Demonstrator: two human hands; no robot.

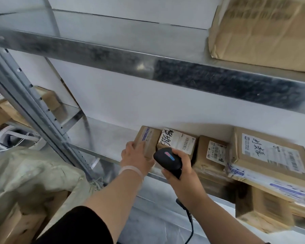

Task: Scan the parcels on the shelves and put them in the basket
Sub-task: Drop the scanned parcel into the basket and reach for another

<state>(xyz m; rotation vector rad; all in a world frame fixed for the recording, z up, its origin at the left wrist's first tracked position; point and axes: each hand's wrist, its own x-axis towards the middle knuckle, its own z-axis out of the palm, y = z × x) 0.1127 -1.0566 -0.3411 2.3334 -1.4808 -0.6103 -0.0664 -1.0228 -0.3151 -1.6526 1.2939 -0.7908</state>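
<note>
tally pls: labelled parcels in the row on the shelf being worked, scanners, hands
Labelled parcels in the middle shelf row: 4 (leftmost parcel, scribbled parcel, third parcel, big parcel)
Scanner: 1
Hands: 2 (left hand, right hand)
Total: 7
The stacked boxes below the big parcel are too blurred to count.

Soft even daylight; motion blur, worst toward wide-angle edges.
</note>
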